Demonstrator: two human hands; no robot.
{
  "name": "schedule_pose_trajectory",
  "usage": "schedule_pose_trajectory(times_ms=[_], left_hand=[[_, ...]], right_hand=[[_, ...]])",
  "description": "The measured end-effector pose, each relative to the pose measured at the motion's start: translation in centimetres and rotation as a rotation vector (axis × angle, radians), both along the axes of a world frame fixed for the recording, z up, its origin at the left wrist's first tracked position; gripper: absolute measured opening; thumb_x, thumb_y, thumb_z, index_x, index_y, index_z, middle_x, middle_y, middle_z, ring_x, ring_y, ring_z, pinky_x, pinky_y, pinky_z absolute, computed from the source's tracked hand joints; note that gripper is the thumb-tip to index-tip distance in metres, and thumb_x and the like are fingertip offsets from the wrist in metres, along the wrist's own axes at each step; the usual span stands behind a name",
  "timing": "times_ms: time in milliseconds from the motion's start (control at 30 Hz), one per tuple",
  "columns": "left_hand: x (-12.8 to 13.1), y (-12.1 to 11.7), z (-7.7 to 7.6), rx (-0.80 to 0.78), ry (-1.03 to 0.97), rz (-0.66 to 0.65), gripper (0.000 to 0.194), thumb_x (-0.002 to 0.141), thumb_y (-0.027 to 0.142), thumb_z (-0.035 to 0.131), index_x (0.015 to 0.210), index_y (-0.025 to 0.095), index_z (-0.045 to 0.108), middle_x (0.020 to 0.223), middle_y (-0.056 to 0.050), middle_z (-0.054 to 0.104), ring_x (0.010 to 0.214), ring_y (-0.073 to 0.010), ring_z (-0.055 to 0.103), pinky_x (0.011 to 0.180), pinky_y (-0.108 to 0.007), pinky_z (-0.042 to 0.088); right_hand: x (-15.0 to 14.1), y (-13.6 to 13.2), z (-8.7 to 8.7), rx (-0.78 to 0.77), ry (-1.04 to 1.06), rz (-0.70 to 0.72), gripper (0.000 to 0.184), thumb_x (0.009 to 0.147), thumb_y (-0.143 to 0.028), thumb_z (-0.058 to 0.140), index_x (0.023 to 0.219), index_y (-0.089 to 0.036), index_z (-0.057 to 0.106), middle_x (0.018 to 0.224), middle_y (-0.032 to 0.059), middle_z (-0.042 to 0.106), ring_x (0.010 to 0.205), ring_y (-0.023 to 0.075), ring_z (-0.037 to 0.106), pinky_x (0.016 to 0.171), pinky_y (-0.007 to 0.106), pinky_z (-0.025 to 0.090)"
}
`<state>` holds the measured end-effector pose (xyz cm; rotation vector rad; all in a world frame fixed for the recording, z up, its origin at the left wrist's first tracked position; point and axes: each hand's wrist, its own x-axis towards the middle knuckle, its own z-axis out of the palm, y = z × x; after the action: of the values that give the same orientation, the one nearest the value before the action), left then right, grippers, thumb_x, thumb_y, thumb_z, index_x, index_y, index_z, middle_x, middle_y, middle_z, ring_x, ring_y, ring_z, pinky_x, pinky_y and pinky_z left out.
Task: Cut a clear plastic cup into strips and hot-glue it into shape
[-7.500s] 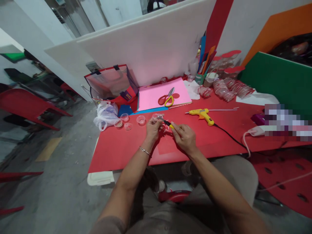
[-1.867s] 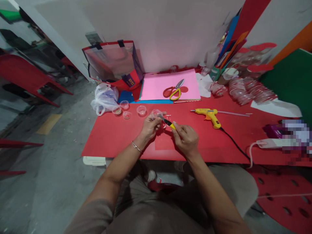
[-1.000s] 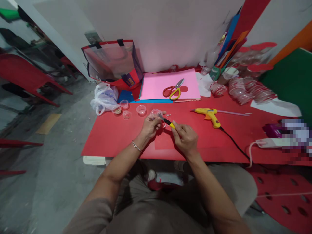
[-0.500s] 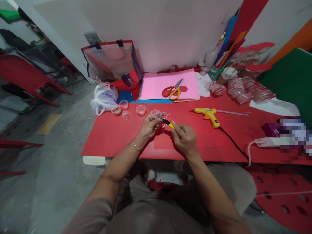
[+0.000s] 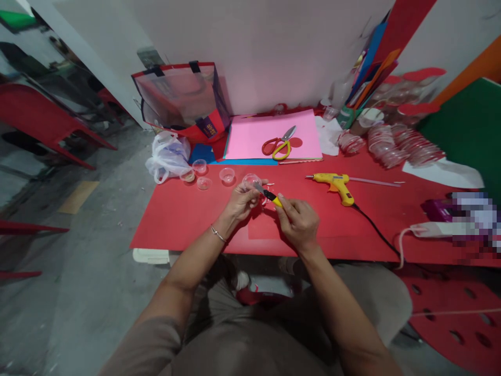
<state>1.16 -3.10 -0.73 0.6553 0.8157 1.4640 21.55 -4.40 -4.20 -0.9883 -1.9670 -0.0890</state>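
Note:
My left hand is closed on a small clear plastic cup, its thumb near the rim. In my right hand is a yellow and black utility knife, the blade pointing left against the cup by my left thumb. Thin pale scraps lie on the red tabletop around the hands. To the left stand several other clear cups.
A yellow glue gun with a cord lies at right. Scissors rest on pink paper at the back. A white plastic bag and a tote bag stand at left, stacked clear lids at back right.
The knife and my right hand have shifted very slightly to the right. My left hand stays on the cup, and the view has moved a little.

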Motion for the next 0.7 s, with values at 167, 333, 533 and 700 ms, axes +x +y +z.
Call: schedule_pose_trajectory(times_ms=[167,333,533,700], left_hand=[[-0.03,-0.04,-0.17,0.008,-0.004,-0.002,0.047,0.057,0.029,0.100,0.064,0.013,0.057,0.109,-0.011,0.081,0.045,0.0018,0.038,0.038,-0.015,0.027],[0.14,-0.01,0.01,-0.001,0.006,0.020,0.047,0.057,0.031,0.101,0.063,0.013,0.057,0.107,-0.010,0.081,0.045,0.0018,0.039,0.038,-0.015,0.028],[0.13,-0.01,-0.04,-0.017,0.006,0.020,0.046,0.057,0.031,0.101,0.064,0.013,0.059,0.108,-0.011,0.081,0.047,0.0014,0.039,0.039,-0.015,0.029],[0.10,-0.01,-0.17,-0.012,0.001,0.012,0.045,0.057,0.031,0.101,0.065,0.013,0.060,0.107,-0.011,0.081,0.046,0.0011,0.038,0.039,-0.016,0.029]], right_hand=[[0.01,-0.07,0.16,0.039,-0.012,-0.008,0.037,0.100,-0.027,0.069,0.137,-0.024,0.071,0.098,0.0077,0.078,0.084,0.0174,0.065,0.077,0.030,0.046],[0.06,-0.03,-0.03,0.033,-0.026,-0.032,0.039,0.100,-0.028,0.068,0.139,-0.026,0.071,0.099,0.0078,0.077,0.085,0.0179,0.065,0.077,0.030,0.045],[0.04,0.06,0.05,0.015,-0.018,-0.008,0.035,0.101,-0.028,0.067,0.135,-0.023,0.073,0.093,0.0072,0.076,0.082,0.0176,0.064,0.076,0.029,0.045],[0.06,0.07,0.19,0.011,-0.006,0.005,0.035,0.101,-0.028,0.067,0.135,-0.023,0.073,0.094,0.0071,0.077,0.082,0.0175,0.065,0.076,0.029,0.046]])
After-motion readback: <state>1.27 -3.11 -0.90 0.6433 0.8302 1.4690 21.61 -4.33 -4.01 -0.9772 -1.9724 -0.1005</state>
